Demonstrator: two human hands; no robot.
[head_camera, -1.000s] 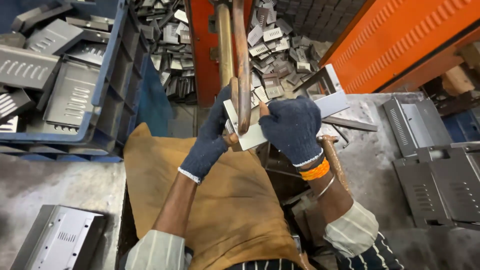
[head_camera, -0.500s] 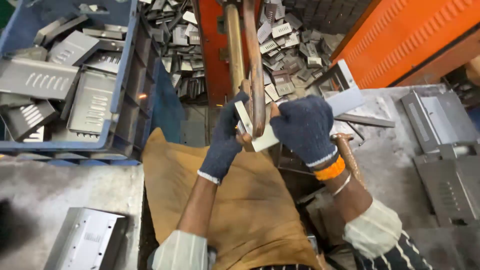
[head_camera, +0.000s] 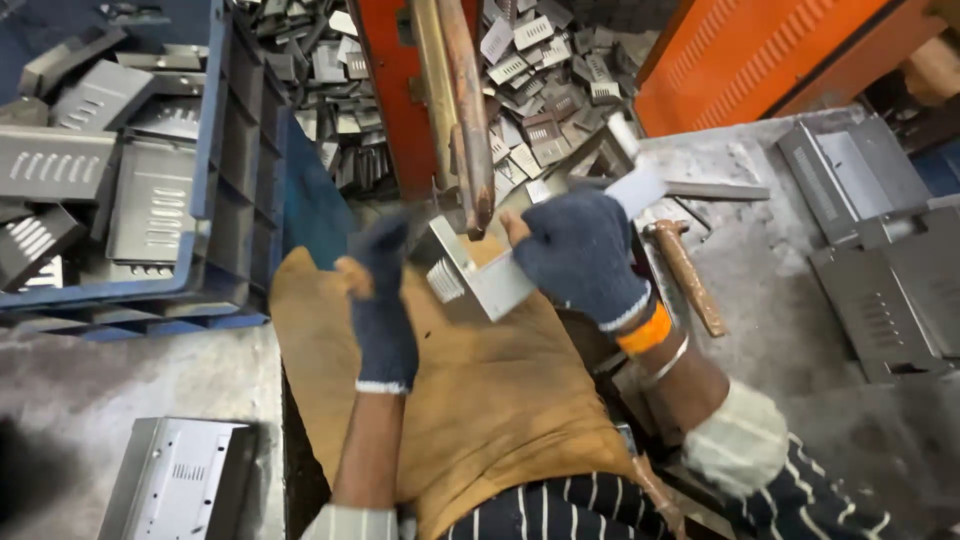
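Grey sheet-metal bracket (head_camera: 480, 275), seemingly light, stiff and sharp-edged, best held by its flat flange, sits under the copper electrodes (head_camera: 470, 130), right hand (head_camera: 580, 255) gripping it, left hand (head_camera: 383, 300) blurred, grip unclear, blue crate (head_camera: 215, 200) alongside.

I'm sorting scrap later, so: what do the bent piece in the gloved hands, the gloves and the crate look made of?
The bent piece looks like thin sheet metal, probably steel: dull grey, crisp folds, punched louvre slots. The gloves on the left hand and right hand appear to be knitted dark blue fabric with pale cuffs. The blue crate looks like moulded plastic, judging by its ribbed walls.
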